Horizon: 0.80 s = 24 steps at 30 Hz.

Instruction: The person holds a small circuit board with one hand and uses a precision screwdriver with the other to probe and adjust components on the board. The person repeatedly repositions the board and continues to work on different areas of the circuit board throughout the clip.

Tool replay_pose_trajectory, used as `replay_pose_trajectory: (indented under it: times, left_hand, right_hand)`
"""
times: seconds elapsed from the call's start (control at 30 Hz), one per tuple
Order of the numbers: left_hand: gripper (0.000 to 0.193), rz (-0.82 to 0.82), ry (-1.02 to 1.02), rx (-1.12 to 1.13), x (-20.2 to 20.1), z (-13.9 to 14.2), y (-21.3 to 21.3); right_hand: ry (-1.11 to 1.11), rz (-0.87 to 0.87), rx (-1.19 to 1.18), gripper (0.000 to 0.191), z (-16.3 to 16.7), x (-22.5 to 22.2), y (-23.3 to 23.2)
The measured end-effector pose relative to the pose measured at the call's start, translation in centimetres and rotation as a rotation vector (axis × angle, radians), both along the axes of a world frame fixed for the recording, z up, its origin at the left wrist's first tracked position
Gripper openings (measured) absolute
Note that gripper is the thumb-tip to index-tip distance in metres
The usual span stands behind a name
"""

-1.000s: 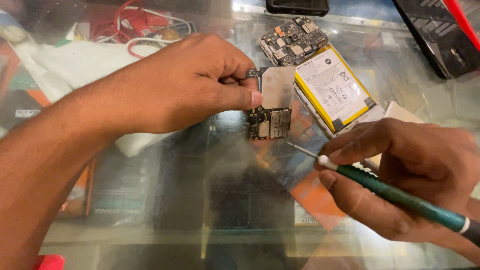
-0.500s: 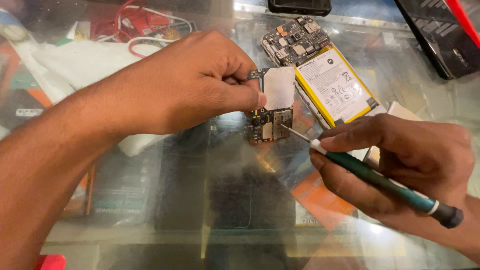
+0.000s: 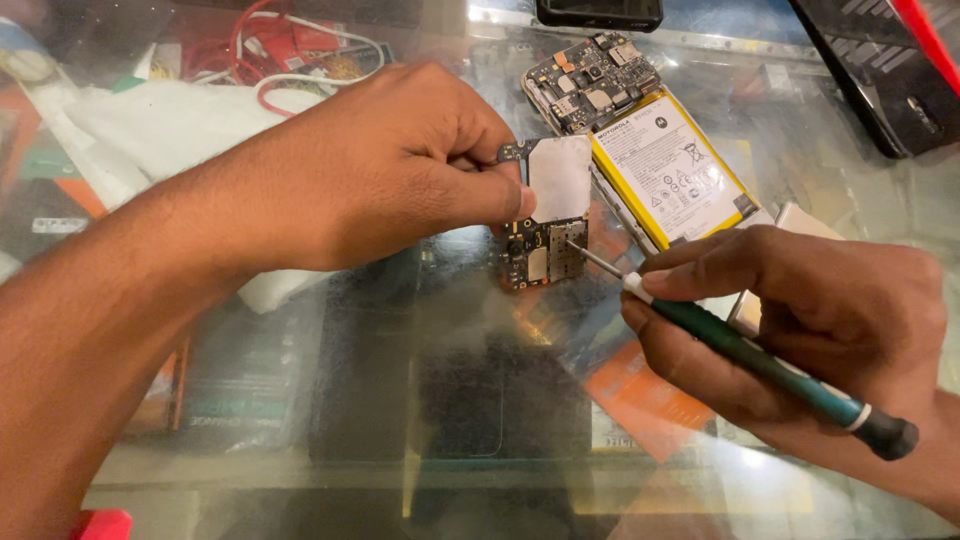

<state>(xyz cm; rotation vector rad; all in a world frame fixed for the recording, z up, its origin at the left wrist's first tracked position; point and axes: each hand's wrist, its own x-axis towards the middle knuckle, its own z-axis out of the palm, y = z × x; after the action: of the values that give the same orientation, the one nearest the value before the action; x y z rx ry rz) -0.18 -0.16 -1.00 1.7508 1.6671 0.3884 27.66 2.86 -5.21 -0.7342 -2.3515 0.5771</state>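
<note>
My left hand point(image 3: 390, 170) pinches a small phone circuit board point(image 3: 548, 212) with a silver shield, holding it upright above the glass table. A green-handled screwdriver point(image 3: 760, 365) is gripped in my right hand point(image 3: 800, 320), and its thin metal tip touches the lower part of the board. Behind the board lies an opened phone point(image 3: 640, 140) with a yellow-edged white battery and an exposed board at its top end.
The glass tabletop point(image 3: 450, 400) covers papers and boxes underneath. Red and white cables point(image 3: 290, 60) and a white cloth point(image 3: 180, 130) lie at the back left. A dark phone point(image 3: 600, 12) rests at the far edge, and a black device point(image 3: 880, 80) at the right.
My right hand has moved the screwdriver leftward and up, until its tip reached the board. My left hand has kept the board almost still.
</note>
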Motion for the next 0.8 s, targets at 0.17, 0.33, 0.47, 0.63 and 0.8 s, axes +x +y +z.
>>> replay_pose_trajectory:
  times: [0.17,0.33,0.47,0.63,0.8]
  left_hand:
    - [0.031,-0.038,-0.052,0.043,-0.3,-0.5,-0.1]
    - [0.030,-0.050,-0.084,0.109,-0.7,-1.1,0.1]
    - [0.022,-0.142,-0.060,0.366,-0.1,-1.2,-0.1]
    - [0.012,-0.488,0.302,0.940,0.0,-0.2,-1.0]
    - [0.015,-0.509,0.209,0.731,-0.6,-1.0,-1.1]
  right_hand:
    - [-0.052,-0.023,-0.013,0.019,1.4,-1.2,-0.5]
    - [-0.047,-0.008,-0.195,0.022,2.2,-0.6,-1.0]
    - [-0.014,0.087,-0.226,0.026,1.3,0.6,-0.7]
    - [0.136,0.142,-0.351,0.025,0.9,1.7,-1.3]
    - [0.106,0.108,-0.424,0.027,1.0,2.0,-1.2]
